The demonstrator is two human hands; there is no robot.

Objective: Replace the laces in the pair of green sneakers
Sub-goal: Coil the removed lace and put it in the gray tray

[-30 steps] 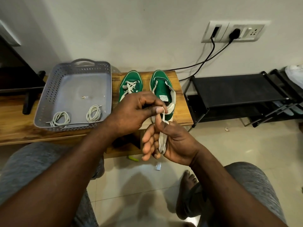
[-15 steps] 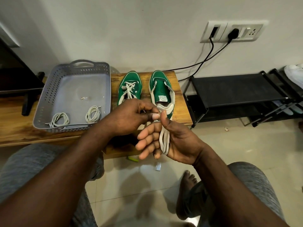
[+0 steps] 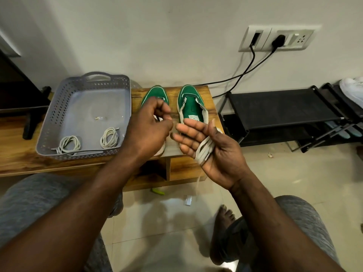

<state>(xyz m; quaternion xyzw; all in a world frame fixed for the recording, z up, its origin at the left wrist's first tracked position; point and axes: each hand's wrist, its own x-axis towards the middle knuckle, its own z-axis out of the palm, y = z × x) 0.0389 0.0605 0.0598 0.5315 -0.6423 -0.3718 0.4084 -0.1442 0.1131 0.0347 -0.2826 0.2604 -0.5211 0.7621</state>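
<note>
head view: white lace (image 3: 204, 150) lies folded across r hand's (image 3: 216, 152) upturned palm, thumb base to little-finger edge; fingers (image 3: 188, 130) spread nearly straight, not curled on it. l hand (image 3: 149, 126) loosely curled, holding nothing, over a green sneaker (image 3: 155, 93) on desk (image 3: 208, 95). vs 0.5 s ago: l hand left the lace end, moved apart.

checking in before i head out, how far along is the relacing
Done: the right green sneaker is unlaced. In hand: a white lace lies looped in the right hand. Left: the left green sneaker still looks laced, and two coiled white laces wait in the grey plastic tray.
</note>
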